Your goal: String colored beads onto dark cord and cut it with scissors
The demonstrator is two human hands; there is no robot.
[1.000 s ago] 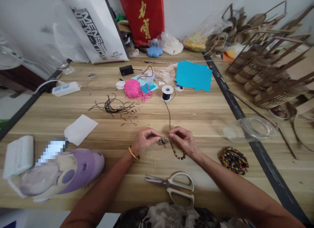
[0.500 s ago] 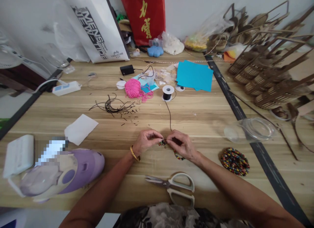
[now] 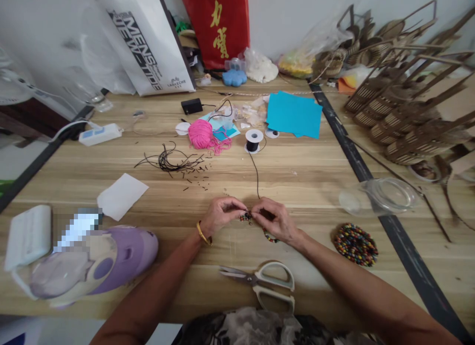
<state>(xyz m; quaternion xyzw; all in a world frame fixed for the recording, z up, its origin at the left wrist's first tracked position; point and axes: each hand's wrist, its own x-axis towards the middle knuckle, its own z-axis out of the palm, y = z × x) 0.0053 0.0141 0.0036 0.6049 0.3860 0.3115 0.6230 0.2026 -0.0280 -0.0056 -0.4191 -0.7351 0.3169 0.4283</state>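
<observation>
Both hands meet above the middle of the table, fingertips nearly touching. My left hand [image 3: 223, 214] pinches the black cord at a small cluster of colored beads [image 3: 245, 217]. My right hand [image 3: 275, 220] pinches the same cord just beside it; the exact grip is too small to make out. More of the beaded string [image 3: 270, 237] hangs below my right hand. From behind that hand the black cord [image 3: 257, 179] runs up to a white spool [image 3: 254, 140]. Scissors [image 3: 260, 280] with pale handles lie near the table's front edge, below my hands.
A coil of colored beads [image 3: 355, 244] lies right of my right forearm. Black cord pieces [image 3: 174, 159], pink yarn [image 3: 201, 134] and blue sheets [image 3: 294, 114] lie farther back. At left stands a purple-and-white appliance [image 3: 126, 253]; woven baskets [image 3: 393, 117] crowd the right.
Hardly anything differs. My fingertips have shifted very slightly at the beads, and both hands keep their pinch in the same place.
</observation>
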